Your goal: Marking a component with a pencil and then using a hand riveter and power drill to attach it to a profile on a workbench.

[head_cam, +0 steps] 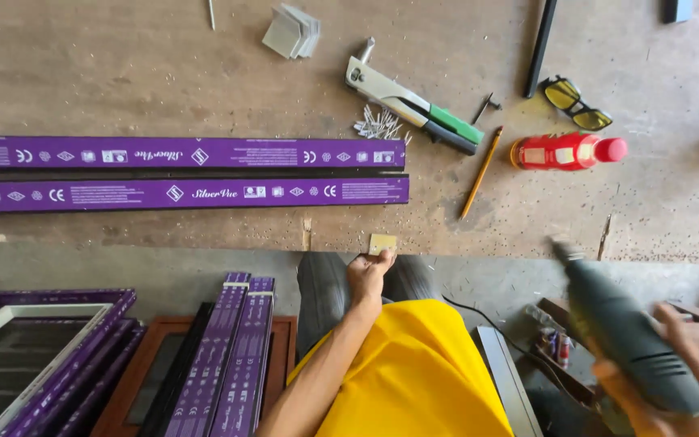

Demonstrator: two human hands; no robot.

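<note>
fingers (375, 260) pinch tile (382, 243), drill (629, 336) gripped

- One camera only, worn on the head, looking straight down over the near edge of the workbench (163, 73).
- It sits fairly close: bench fills the upper half, floor and the person's lap the lower.

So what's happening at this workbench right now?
A person in a yellow shirt stands at a dusty workbench. Their left hand pinches a small tan block at the bench edge, and their right hand holds a grey-green power drill off to the side. Two long purple-wrapped bars lie on the bench, near a rivet tool, a pencil, a red bottle and yellow glasses.
</note>
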